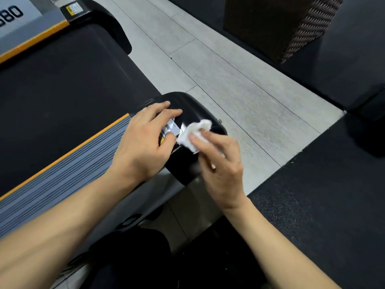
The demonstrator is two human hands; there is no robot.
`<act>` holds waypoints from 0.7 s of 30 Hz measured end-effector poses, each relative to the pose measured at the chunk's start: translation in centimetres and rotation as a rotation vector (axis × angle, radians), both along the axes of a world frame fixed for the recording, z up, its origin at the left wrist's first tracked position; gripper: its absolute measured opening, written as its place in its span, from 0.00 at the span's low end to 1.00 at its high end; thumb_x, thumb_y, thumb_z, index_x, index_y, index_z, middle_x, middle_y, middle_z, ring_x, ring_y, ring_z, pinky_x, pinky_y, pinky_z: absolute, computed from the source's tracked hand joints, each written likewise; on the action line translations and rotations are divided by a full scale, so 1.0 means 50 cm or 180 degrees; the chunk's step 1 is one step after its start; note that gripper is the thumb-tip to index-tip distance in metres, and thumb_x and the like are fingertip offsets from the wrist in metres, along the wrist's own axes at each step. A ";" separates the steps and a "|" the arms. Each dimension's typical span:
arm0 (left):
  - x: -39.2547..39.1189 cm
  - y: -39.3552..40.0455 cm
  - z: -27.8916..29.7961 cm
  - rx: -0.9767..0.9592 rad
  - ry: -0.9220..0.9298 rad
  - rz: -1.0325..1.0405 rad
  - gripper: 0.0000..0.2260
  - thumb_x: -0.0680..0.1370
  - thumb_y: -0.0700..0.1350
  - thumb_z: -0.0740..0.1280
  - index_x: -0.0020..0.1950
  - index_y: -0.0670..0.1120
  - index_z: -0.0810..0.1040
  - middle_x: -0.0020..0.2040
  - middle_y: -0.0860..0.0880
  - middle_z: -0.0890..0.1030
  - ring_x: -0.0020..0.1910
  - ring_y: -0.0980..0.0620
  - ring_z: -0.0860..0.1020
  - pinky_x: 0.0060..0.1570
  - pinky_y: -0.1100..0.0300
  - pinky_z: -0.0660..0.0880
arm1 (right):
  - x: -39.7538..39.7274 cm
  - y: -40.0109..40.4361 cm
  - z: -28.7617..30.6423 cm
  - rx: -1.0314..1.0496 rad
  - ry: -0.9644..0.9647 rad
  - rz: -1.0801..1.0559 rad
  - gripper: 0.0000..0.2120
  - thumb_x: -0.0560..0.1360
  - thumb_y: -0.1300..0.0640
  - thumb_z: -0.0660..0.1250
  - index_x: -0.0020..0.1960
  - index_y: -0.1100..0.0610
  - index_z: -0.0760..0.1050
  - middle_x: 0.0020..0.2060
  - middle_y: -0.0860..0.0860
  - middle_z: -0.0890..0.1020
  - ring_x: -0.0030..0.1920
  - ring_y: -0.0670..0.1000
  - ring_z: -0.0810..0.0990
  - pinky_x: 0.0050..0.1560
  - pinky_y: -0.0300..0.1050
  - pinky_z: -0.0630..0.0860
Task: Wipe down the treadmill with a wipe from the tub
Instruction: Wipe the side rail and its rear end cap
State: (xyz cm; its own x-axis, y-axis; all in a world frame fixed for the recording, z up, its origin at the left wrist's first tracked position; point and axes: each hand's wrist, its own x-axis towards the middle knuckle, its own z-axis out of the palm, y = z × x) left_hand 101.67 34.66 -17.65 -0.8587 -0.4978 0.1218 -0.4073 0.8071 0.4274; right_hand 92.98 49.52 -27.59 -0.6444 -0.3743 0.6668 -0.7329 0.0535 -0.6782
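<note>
**Head view: wipe on treadmill end cap**

Head view: right hand (220,163) pinches a crumpled white wipe (194,133) between thumb and fingers, pressing it on the glossy black rear end cap (193,109) of the treadmill (62,90). Left hand (143,142) lies flat on the same cap, fingers straight and spread, holding nothing, partly covering a label (171,128) (text unreadable). Black belt and grey ribbed side rail (62,174) with orange stripe run left. Grey plank floor (239,90) beyond, a dark woven wicker bin (281,24) top right.
</note>
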 end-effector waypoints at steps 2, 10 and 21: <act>0.001 0.002 0.000 0.0038 -0.0002 0.0023 0.24 0.76 0.51 0.56 0.71 0.55 0.75 0.74 0.55 0.70 0.74 0.55 0.65 0.74 0.54 0.62 | -0.029 0.007 -0.022 0.0021 -0.0502 -0.0430 0.19 0.74 0.72 0.69 0.61 0.58 0.83 0.57 0.55 0.82 0.53 0.57 0.81 0.57 0.48 0.79; 0.004 0.005 0.000 -0.0142 -0.0086 -0.0037 0.23 0.78 0.48 0.58 0.73 0.53 0.74 0.75 0.52 0.70 0.75 0.52 0.65 0.75 0.53 0.62 | -0.086 0.037 -0.018 0.0893 -0.1171 -0.0201 0.18 0.77 0.67 0.66 0.64 0.54 0.81 0.57 0.47 0.83 0.49 0.46 0.80 0.58 0.48 0.78; 0.007 0.061 0.183 -0.0571 -0.0875 -0.0487 0.22 0.75 0.47 0.56 0.64 0.43 0.80 0.64 0.42 0.79 0.60 0.41 0.79 0.60 0.46 0.73 | -0.159 0.153 0.319 0.2055 -0.0944 -0.0254 0.13 0.77 0.63 0.67 0.58 0.51 0.80 0.53 0.44 0.78 0.46 0.49 0.79 0.46 0.44 0.75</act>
State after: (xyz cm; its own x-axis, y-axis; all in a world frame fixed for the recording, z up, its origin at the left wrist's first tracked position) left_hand 102.03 37.69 -8.48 -0.9344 -0.3525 -0.0502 -0.3559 0.9199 0.1646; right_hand 85.02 57.18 -11.64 -0.8062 -0.5792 0.1204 -0.4995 0.5573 -0.6632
